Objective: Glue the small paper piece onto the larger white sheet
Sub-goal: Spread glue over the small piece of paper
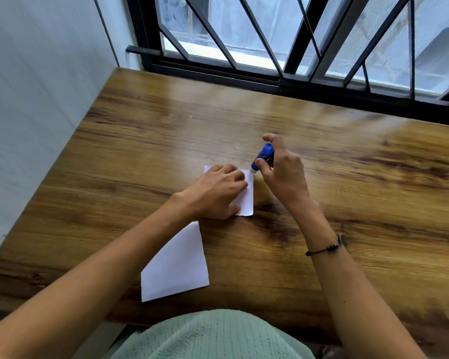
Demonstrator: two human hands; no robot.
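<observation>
- The left hand lies palm down on the small paper piece, fingers stretched nearly flat and pointing toward the right, pinning the paper to the wooden table.
- Most of that piece is hidden under the hand; its right strip and a far-left corner show.
- The left forearm reaches in from the lower left and crosses over the near corner of the larger white sheet.
- The right hand is curled round a blue glue stick, thumb on the near side, index finger lifted and arched over the top.
- The stick is tilted, its pale tip touching the far right corner of the small piece, just beside the left fingertips.
- The right wrist is bent, and the forearm, wearing a dark cord bracelet, comes up from the lower right.
- The larger sheet lies flat near the table's front edge, closer to the person than the small piece, the two papers apart.
</observation>
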